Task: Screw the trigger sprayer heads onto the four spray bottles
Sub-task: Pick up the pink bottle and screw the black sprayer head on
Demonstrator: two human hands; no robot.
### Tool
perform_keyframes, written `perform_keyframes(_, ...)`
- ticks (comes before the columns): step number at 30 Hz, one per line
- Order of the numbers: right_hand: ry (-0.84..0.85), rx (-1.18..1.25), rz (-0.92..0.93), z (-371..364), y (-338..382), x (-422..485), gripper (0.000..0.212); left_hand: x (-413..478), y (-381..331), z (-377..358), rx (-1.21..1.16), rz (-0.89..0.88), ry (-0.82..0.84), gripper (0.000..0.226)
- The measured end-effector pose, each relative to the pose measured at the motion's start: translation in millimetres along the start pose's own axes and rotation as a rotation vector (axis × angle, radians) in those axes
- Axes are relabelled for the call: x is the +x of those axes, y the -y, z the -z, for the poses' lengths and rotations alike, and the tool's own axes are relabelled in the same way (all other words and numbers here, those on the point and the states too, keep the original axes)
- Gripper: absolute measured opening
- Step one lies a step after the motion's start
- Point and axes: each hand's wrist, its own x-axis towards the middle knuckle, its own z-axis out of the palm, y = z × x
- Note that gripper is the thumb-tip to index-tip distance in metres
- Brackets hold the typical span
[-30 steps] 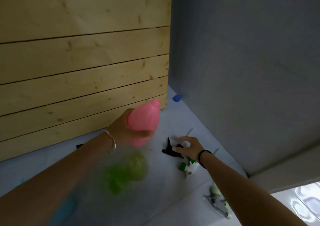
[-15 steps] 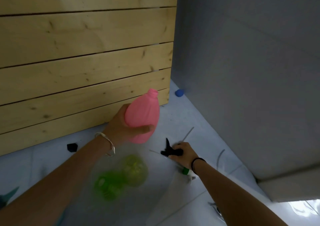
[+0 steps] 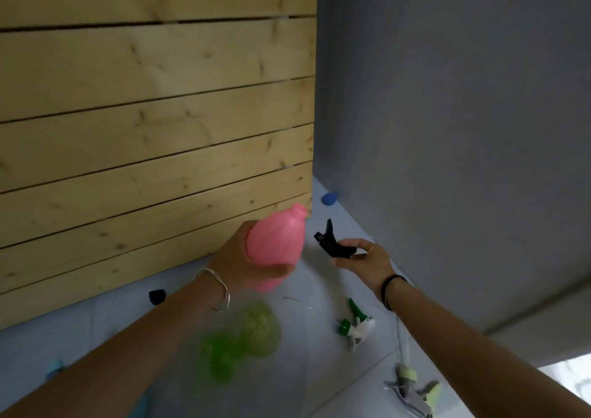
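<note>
Grips the pink bottle (image 3: 275, 248) in the left hand (image 3: 238, 259), fingers and thumb curled round its belly, with the bare neck tilted up and away toward the planks (image 3: 144, 129). Pinches a black sprayer (image 3: 332, 241) in the right hand (image 3: 364, 257), thumb under and fingers over, just right of the bottle's shoulder and not touching it. Has raised that sprayer off the floor (image 3: 319, 363) within the last half second, from lower right of the bottle to nearly neck level. Ends the picking-up and opens the mating step for the first pair. Probably calls next for swinging the collar over the neck and twisting it down; shows no dip tube here, so cannot say whether one needs feeding in first. Leaves a green bottle (image 3: 243, 337) lying blurred on the floor below the pink one, headless as far as can be told. Leaves a green-and-white sprayer (image 3: 356, 325) lower right of the bottle and a grey-green one (image 3: 411, 389) farther down right, both loose. Shows no bottle fitted yet.
</note>
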Motion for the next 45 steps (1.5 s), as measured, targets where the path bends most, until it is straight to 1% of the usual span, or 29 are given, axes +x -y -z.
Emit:
perform_keyframes(3, -0.026, 0.027, 0.074, 11.6, 43.8, -27.9, 0.036, -18.7, -25.1, 12.4, -0.049, -0.018, 0.019, 0.101)
perform_keyframes(6, -0.045, 0.062, 0.153, 23.5, 86.8, -61.1, 0.032, -41.3, -54.5, 25.7, -0.074, -0.035, 0.014, 0.093)
perform_keyframes(8, -0.041, 0.102, 0.198, 30.6, 117.5, -90.4, 0.030, -61.0, -76.9, 36.0, -0.097, -0.039, -0.019, 0.084)
perform_keyframes(11, 0.048, 0.170, 0.244, 35.4, 154.4, -133.7, 0.029, -88.6, -101.7, 48.2, -0.108, -0.065, -0.049, 0.083)
perform_keyframes(13, 0.131, 0.156, 0.285, 34.8, 176.2, -167.9, 0.024, -112.6, -116.9, 57.9, -0.093, -0.096, -0.062, 0.086)
perform_keyframes(15, 0.184, 0.101, 0.330, 31.9, 190.6, -195.3, 0.026, -134.8, -128.4, 65.0, -0.093, -0.119, -0.075, 0.088)
perform_keyframes(19, 0.215, 0.023, 0.415, 22.8, 206.0, -248.2, 0.041, -183.3, -138.8, 79.0, -0.093, -0.141, -0.118, 0.086)
perform_keyframes(23, 0.219, 0.006, 0.461, 10.8, 209.5, -280.9, 0.038, -214.2, -139.4, 85.5, -0.065, -0.148, -0.138, 0.092)
perform_keyframes(30, 0.172, -0.019, 0.485, -6.8, 200.7, -312.6, 0.038, -249.1, -140.3, 94.7, -0.045, -0.176, -0.173, 0.091)
perform_keyframes(31, 0.171, -0.008, 0.500, -7.4, 200.7, -313.6, 0.035, -250.9, -140.8, 95.9, -0.031, -0.184, -0.174, 0.091)
perform_keyframes(32, 0.164, 0.023, 0.507, -7.8, 202.9, -316.5, 0.027, -252.8, -140.5, 97.5, -0.018, -0.191, -0.175, 0.090)
perform_keyframes(34, 0.117, 0.112, 0.527, -3.7, 208.5, -318.9, 0.005, -254.9, -137.9, 100.2, -0.009, -0.188, -0.177, 0.089)
perform_keyframes(36, 0.078, 0.156, 0.548, 3.4, 213.6, -318.8, 0.012, -256.4, -133.2, 103.3, -0.026, -0.158, -0.183, 0.087)
perform_keyframes(39, 0.121, 0.187, 0.528, 12.2, 214.3, -314.3, 0.028, -257.5, -125.8, 105.2, -0.001, -0.129, -0.196, 0.084)
perform_keyframes(42, 0.116, 0.299, 0.515, 17.4, 218.4, -312.6, 0.043, -258.4, -122.6, 106.9, 0.025, -0.107, -0.199, 0.084)
perform_keyframes(45, 0.121, 0.421, 0.504, 21.8, 223.1, -310.0, 0.043, -256.7, -118.9, 109.3, 0.037, -0.092, -0.209, 0.083)
